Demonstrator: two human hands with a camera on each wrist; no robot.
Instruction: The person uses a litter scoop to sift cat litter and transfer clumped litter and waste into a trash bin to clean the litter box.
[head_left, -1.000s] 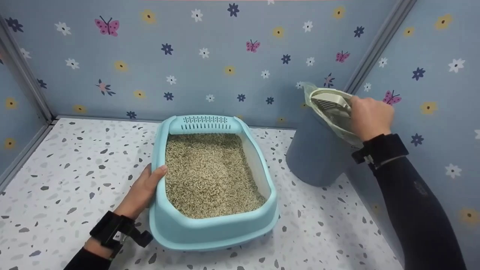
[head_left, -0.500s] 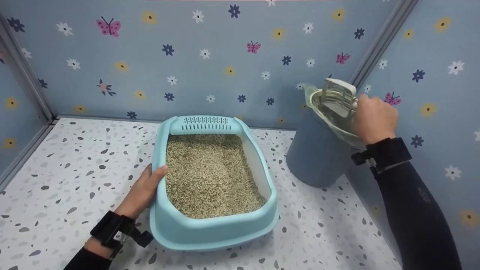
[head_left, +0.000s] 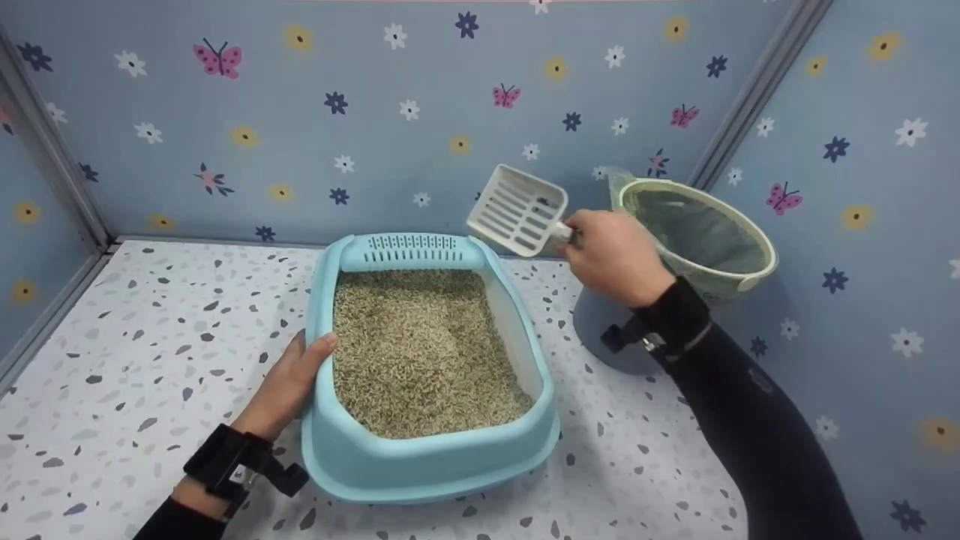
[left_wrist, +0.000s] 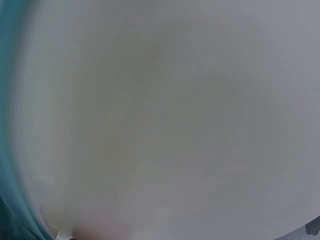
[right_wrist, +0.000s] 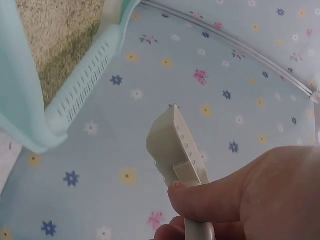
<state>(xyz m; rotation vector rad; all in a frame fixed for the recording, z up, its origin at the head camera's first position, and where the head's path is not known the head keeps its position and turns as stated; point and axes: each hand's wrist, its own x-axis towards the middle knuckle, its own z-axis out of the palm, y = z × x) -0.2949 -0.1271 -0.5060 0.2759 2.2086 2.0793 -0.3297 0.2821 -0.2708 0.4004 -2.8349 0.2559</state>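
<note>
A blue litter box [head_left: 427, 457] stands on the speckled surface, filled with tan pellet litter [head_left: 427, 345]. My left hand [head_left: 289, 379] grips its left rim, thumb over the top edge and the fingers down the outer side. In the left wrist view a blurred pale surface fills nearly everything. My right hand [head_left: 615, 251] holds a cream slotted litter scoop [head_left: 529, 184] by the handle, raised beyond the box's far right corner. A few dark specks show at the scoop's slots. The right wrist view shows the scoop [right_wrist: 165, 145] side on, thumb pressed along its handle.
A grey-blue trash bin [head_left: 611, 337] with a cream rim and a translucent green liner bag [head_left: 690, 232] stands to the right, partly behind my right arm. Flower-patterned panels [head_left: 390, 157] rise behind and at both sides.
My right hand has lifted the scoop out of the bin's mouth and carried it left toward the litter box, its slotted face now in view. The left hand has stayed on the rim.
</note>
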